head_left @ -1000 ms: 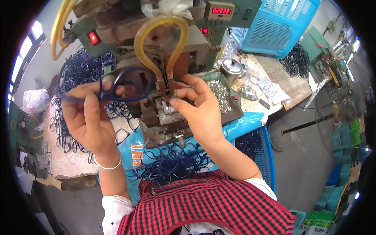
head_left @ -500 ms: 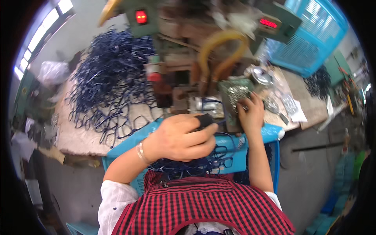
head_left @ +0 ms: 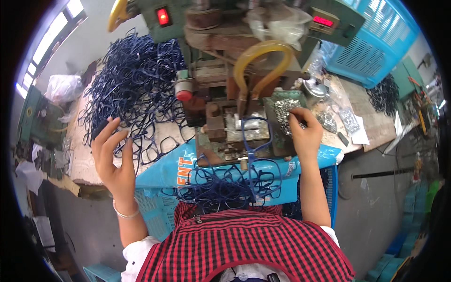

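My left hand (head_left: 115, 162) is raised at the left, beside the spread-out blue eyeglass frames (head_left: 150, 136). Its fingers are apart, and a black covering (head_left: 99, 129) shows at one fingertip. My right hand (head_left: 307, 136) reaches into a tray (head_left: 281, 148) of small shiny metal pieces (head_left: 286, 110). Its thumb and fingers are drawn together among the pieces; what they pinch is hidden. Between my hands a blue eyeglass frame (head_left: 256, 149) rests at the machine's metal fixture (head_left: 216, 127), with neither hand on it.
A green machine with a yellow hose (head_left: 239, 61) and a red button (head_left: 184, 94) rises ahead. More blue frames (head_left: 221, 190) lie on blue plastic sheeting (head_left: 162, 164) at my lap. A tangled heap of frames (head_left: 136, 70) covers the left tabletop. Small plastic bags (head_left: 348, 120) and a blue crate (head_left: 359, 63) are at right.
My left hand has swung from in front of the fixture out to the left, its fingers spreading. The eyeglass frame at the fixture is now uncovered. My right hand stays at the tray.
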Demonstrator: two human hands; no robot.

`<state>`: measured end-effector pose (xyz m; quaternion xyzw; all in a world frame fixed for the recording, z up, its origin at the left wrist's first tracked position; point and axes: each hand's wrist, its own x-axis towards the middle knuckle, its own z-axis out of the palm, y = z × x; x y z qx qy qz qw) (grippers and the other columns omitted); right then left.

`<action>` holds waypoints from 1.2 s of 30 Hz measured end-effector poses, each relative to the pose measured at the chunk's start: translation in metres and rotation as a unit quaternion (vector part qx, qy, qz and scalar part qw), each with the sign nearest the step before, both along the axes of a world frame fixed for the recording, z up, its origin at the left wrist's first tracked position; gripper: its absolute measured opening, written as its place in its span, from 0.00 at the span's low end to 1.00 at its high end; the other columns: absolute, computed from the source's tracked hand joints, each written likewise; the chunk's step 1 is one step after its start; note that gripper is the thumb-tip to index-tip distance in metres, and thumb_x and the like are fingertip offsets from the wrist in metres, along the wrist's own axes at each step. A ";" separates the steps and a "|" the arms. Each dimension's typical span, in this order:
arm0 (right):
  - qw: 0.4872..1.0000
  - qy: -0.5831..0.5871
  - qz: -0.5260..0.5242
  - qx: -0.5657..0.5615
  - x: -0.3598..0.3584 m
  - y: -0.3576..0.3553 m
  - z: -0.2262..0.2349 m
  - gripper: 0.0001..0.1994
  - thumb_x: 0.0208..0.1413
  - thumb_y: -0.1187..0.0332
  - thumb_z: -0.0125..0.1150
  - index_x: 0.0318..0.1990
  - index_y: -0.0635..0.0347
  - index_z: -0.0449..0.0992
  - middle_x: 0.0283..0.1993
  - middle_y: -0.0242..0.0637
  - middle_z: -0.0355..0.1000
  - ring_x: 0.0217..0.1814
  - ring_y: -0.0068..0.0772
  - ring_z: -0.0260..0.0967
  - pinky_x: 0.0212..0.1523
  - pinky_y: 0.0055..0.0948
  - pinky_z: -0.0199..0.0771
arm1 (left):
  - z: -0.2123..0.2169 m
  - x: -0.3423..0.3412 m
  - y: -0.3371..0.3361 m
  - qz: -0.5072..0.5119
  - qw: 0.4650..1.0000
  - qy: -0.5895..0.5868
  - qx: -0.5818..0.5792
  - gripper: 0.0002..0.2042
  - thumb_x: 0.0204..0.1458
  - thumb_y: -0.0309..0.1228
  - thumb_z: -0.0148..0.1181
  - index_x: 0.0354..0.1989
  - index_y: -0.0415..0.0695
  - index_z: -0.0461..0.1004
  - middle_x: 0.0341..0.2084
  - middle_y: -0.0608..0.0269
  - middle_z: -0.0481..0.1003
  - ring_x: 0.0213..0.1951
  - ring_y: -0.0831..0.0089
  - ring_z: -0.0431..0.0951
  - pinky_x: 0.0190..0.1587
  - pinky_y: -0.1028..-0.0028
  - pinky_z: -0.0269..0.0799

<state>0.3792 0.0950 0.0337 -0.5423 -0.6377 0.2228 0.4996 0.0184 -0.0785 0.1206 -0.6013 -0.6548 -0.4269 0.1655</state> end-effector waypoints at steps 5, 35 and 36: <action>0.999 0.020 0.018 -0.025 -0.012 0.012 -0.005 0.07 0.54 0.72 0.66 0.39 0.61 0.84 0.37 0.41 0.82 0.40 0.37 0.79 0.45 0.32 0.76 | -0.065 -0.056 0.028 -0.053 0.929 0.179 -0.320 0.13 0.41 0.15 0.59 0.31 0.47 0.84 0.66 0.53 0.71 0.60 0.49 0.70 0.66 0.57 0.65; 0.884 0.372 0.247 -0.136 -0.085 -0.034 0.075 0.25 0.52 0.82 0.66 0.59 0.70 0.69 0.38 0.33 0.78 0.42 0.18 0.72 0.46 0.21 0.72 | -0.031 -0.040 0.077 -0.087 0.927 -0.336 0.140 0.05 0.67 0.24 0.57 0.41 0.34 0.73 0.36 0.57 0.78 0.39 0.68 0.82 0.43 0.72 0.82; 0.885 0.386 0.233 -0.115 -0.088 -0.040 0.075 0.25 0.53 0.81 0.65 0.59 0.70 0.68 0.41 0.37 0.79 0.45 0.21 0.74 0.50 0.24 0.73 | -0.030 -0.014 0.068 -0.087 0.919 -0.339 0.180 0.05 0.68 0.23 0.55 0.40 0.33 0.72 0.36 0.55 0.78 0.39 0.66 0.83 0.41 0.70 0.83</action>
